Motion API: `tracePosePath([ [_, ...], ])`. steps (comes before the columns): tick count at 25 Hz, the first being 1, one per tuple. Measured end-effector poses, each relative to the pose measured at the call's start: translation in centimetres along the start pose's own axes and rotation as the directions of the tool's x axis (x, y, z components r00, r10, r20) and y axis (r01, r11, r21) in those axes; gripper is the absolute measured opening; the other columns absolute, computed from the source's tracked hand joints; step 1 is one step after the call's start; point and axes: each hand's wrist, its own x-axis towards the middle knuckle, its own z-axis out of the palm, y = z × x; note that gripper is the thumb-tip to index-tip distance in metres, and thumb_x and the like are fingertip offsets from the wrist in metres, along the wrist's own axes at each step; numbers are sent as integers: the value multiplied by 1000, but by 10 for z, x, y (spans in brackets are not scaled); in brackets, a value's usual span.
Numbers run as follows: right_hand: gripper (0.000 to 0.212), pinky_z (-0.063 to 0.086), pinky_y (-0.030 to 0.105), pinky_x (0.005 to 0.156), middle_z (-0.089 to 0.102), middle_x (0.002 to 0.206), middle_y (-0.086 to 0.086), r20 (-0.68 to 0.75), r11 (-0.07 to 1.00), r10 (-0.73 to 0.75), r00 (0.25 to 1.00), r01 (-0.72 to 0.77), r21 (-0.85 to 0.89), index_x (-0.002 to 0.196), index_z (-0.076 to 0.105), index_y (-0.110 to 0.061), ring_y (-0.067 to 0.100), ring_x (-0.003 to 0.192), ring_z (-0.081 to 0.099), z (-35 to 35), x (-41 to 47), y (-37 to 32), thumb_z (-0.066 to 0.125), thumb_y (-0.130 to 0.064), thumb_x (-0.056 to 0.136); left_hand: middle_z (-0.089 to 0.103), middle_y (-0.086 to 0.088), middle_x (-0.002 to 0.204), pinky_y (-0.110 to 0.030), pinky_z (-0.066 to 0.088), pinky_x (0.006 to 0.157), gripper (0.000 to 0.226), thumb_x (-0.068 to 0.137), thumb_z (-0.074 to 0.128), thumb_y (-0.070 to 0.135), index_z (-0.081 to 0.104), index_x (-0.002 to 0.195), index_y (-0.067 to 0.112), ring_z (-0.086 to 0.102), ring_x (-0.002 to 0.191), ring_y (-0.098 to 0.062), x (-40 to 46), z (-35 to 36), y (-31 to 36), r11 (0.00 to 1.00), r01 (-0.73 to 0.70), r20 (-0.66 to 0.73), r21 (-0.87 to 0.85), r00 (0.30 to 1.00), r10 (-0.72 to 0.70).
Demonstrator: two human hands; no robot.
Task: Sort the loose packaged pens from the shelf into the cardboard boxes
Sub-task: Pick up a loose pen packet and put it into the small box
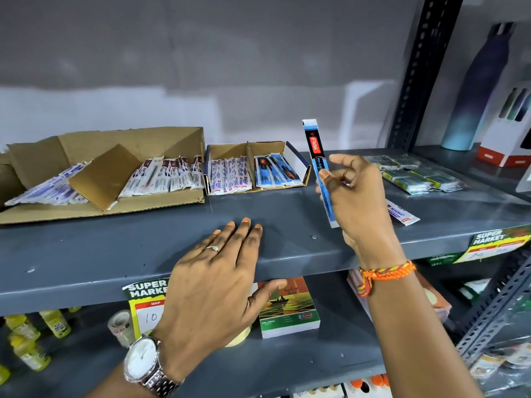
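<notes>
My right hand (355, 196) holds a blue and black packaged pen (316, 156) nearly upright above the grey shelf (143, 248). A white packaged pen (402, 215) lies loose on the shelf just right of that hand. My left hand (218, 280) rests flat and empty on the shelf's front edge, fingers spread. A small divided cardboard box (296, 160) holds white pens on its left side and blue ones on its right. Left of it, a large cardboard box (161, 201) holds several white packaged pens and a loose cardboard flap.
Green wrapped packs (416, 175) lie at the back right of the shelf. A slotted upright post (416, 70) stands at the right, with a dark bottle (474, 90) and a white box beyond it. Price tags, a notepad (287, 305) and tape rolls sit on the shelf below.
</notes>
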Motion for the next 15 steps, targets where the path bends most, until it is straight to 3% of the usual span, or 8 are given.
tracePosePath([
  [3,14,56,38,70,72,72,5,125,982,-21,992,-3,191,92,71,-15,19,64,68,1,-12,-14,61,-5,93,63,-11,140,-40,51,101,80,96,37,71,62,137,7,63,127,-26,1,-1,-1,1000,-10,-3,-2,1000,10],
  [6,14,56,41,73,72,75,7,180,957,-17,984,-36,286,88,72,-14,22,70,68,-1,-20,-21,63,-5,92,64,-11,139,-39,51,100,83,93,39,73,63,137,6,63,126,-25,-2,-4,-3,999,33,2,-4,999,-33],
  [9,14,57,47,79,73,79,7,189,959,-42,981,-13,283,87,73,-17,26,77,68,-3,-24,-22,65,-6,90,66,-16,134,-40,53,97,90,90,38,76,65,132,2,66,122,-27,-5,-6,-5,995,100,-1,14,995,-100],
  [15,14,59,45,79,74,80,6,186,968,-44,982,-4,251,86,73,-20,26,79,70,-1,-24,-18,66,-8,90,69,-17,129,-41,54,96,89,92,35,76,68,127,1,68,118,-30,-6,-3,-7,996,85,-23,14,996,-84],
])
